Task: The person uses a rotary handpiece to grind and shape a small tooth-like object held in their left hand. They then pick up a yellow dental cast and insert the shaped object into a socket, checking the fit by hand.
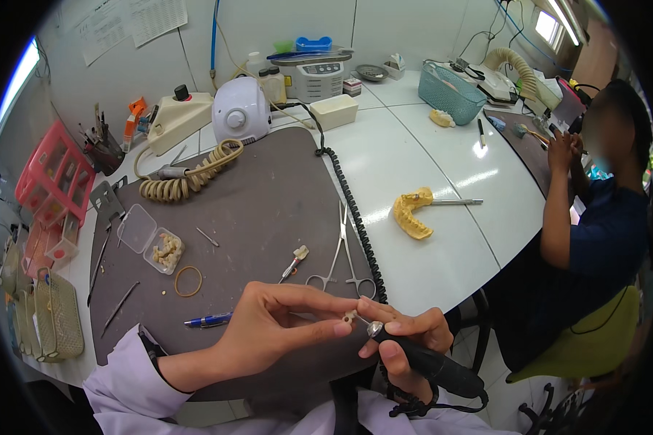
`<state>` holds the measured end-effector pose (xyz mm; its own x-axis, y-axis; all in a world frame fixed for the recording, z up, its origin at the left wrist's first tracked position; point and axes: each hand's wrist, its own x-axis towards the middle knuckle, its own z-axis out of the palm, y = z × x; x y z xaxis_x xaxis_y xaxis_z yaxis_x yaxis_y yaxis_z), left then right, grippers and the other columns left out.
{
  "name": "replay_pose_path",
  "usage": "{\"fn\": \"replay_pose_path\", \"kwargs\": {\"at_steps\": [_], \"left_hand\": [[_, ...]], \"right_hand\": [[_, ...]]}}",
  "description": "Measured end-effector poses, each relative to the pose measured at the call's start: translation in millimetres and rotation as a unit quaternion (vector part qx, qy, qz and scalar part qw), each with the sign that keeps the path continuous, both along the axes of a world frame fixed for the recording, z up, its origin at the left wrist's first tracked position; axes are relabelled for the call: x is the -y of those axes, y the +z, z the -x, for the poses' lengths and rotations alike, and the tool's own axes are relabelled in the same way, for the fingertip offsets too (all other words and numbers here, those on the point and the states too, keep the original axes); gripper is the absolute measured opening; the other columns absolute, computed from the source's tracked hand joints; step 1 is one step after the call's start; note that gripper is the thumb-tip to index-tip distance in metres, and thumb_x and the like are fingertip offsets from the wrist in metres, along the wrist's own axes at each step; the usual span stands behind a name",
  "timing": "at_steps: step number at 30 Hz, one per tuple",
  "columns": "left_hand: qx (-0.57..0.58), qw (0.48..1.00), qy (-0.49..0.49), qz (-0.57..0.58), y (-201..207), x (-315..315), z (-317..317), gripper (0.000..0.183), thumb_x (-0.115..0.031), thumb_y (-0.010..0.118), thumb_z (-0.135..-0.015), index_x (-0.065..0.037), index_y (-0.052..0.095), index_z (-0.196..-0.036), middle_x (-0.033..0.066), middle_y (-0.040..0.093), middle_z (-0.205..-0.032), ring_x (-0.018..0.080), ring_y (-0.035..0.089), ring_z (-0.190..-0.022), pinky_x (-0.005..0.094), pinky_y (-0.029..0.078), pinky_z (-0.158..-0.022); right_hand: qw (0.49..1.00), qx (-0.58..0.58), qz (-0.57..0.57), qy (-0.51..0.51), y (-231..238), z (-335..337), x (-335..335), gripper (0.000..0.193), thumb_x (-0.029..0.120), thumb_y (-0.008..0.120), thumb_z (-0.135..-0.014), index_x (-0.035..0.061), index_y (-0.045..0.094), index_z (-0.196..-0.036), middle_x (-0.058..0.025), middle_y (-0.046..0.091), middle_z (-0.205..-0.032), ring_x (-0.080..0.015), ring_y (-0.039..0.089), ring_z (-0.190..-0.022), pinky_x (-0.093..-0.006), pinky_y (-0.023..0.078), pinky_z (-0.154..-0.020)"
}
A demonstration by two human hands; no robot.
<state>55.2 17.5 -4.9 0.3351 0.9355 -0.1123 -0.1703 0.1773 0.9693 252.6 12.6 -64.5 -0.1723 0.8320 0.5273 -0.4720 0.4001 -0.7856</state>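
Observation:
My left hand pinches a small tooth-like piece between thumb and fingertips, low over the mat's front part. My right hand is wrapped round a black rotary handpiece with a metal nose. Its thin bur points left and meets or nearly meets the piece; contact cannot be made out. Just beyond the hands lie a scissor-handled clamp and a small tooth-shaped piece on a metal holder. A blue pen lies beside my left wrist.
On the grey mat are an open clear box of tooth-coloured pieces, a rubber band and metal instruments. A black coiled cord crosses the mat's right side. A yellow dental cast lies right. Another person works at far right.

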Motion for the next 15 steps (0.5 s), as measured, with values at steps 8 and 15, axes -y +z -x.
{"fn": "replay_pose_path", "kwargs": {"at_steps": [8, 15], "left_hand": [[-0.025, 0.999, 0.017, -0.027, -0.8, 0.7, -0.2, 0.026, 0.006, 0.071, -0.078, 0.005, 0.068, -0.104, 0.0161, 0.068, -0.099, 0.0207, 0.067, -0.091, 0.0292, 0.056, -0.081], [-0.044, 0.999, 0.014, -0.029, 1.3, -0.7, -0.4, 0.026, 0.006, 0.071, -0.078, 0.004, 0.068, -0.103, 0.0162, 0.068, -0.098, 0.0208, 0.068, -0.09, 0.0287, 0.056, -0.079]], "right_hand": [[0.998, 0.048, -0.016, -0.039, 0.9, 2.3, -4.1, 0.026, 0.009, 0.066, -0.084, -0.0013, 0.045, -0.096, -0.0391, 0.06, -0.101, -0.0247, 0.068, -0.076, -0.0484, 0.046, -0.096], [0.997, -0.025, 0.033, -0.067, 2.1, 7.9, -0.9, 0.025, 0.016, 0.063, -0.088, 0.0007, 0.044, -0.091, -0.0277, 0.065, -0.073, -0.0324, 0.07, -0.081, -0.058, 0.034, -0.105]]}}
